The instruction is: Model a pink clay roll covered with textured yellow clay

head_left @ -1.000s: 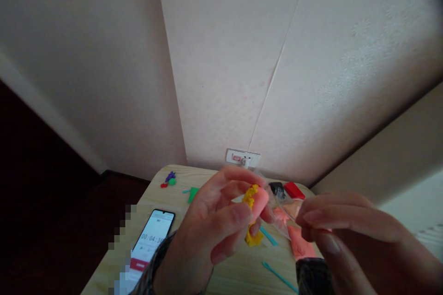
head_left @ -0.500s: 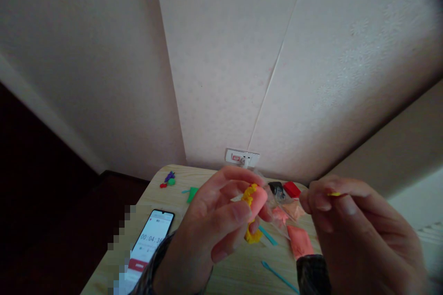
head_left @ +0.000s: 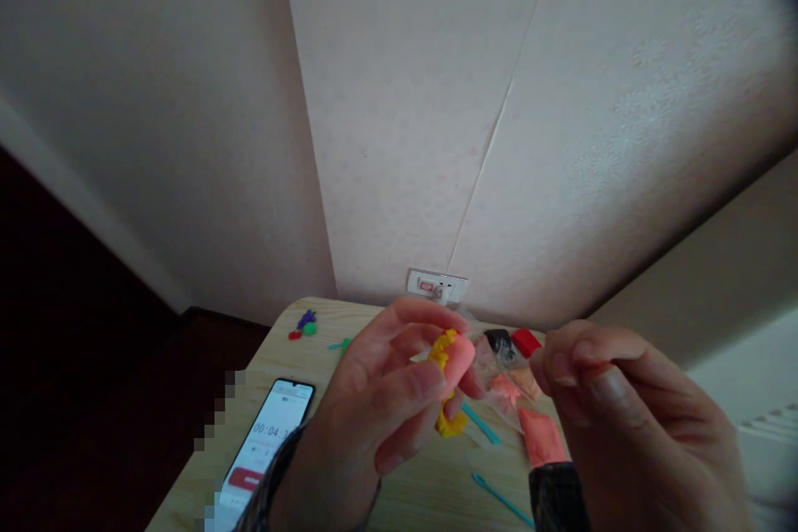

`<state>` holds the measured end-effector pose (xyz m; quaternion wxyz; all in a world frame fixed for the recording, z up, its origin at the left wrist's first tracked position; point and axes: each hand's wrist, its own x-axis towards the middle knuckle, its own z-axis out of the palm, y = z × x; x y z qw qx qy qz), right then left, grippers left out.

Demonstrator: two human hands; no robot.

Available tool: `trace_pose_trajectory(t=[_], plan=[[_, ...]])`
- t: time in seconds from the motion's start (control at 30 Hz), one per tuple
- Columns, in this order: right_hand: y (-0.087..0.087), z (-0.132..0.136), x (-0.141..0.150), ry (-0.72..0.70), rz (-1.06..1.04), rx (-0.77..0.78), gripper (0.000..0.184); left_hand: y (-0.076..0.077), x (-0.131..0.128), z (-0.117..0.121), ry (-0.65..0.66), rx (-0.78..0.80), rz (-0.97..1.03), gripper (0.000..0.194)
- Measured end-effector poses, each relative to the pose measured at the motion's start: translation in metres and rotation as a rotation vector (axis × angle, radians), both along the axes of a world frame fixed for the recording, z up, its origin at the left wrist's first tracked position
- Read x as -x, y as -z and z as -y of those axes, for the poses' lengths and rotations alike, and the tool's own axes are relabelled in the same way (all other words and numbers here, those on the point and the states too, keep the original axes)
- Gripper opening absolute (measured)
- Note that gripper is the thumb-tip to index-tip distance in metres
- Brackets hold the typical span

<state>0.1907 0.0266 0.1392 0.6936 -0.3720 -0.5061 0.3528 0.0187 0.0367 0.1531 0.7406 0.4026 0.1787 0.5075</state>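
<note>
My left hand (head_left: 380, 399) is raised over a small wooden table (head_left: 430, 490) and pinches a pink clay ball (head_left: 458, 357) edged with a yellow clay frill (head_left: 441, 349). A further bit of yellow clay (head_left: 450, 424) shows below the fingers. My right hand (head_left: 629, 424) hovers just to the right of the ball, fingers pressed together in a pinch; what they hold, if anything, is too small to make out.
On the table lie a phone (head_left: 265, 440) showing a timer, a pink clay slab (head_left: 541, 436), clear bags of clay (head_left: 508, 374), red (head_left: 527, 341) and black (head_left: 499, 339) blocks, teal plastic tools (head_left: 499, 499), and small purple, green and red clay bits (head_left: 304, 322). A wall socket (head_left: 436, 285) sits behind.
My right hand rose and drew back from the ball, briefly showing a tiny yellow bit at its fingertips, which is hidden now. The left hand with the ball shifted slightly left.
</note>
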Motion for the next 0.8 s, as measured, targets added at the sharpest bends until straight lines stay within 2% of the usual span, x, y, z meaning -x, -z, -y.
trace_pose_trajectory(t=[0.27,0.8], plan=[[0.0039,-0.0002,-0.0011,-0.005,-0.036,-0.027,0.016,0.0008,-0.0001,-0.0001,-0.016,0.002,-0.011,0.015],[-0.0024,-0.0023,0.0038,-0.072,-0.043,0.000,0.016,-0.0015,0.0000,-0.0003,-0.045,-0.002,-0.020,0.018]])
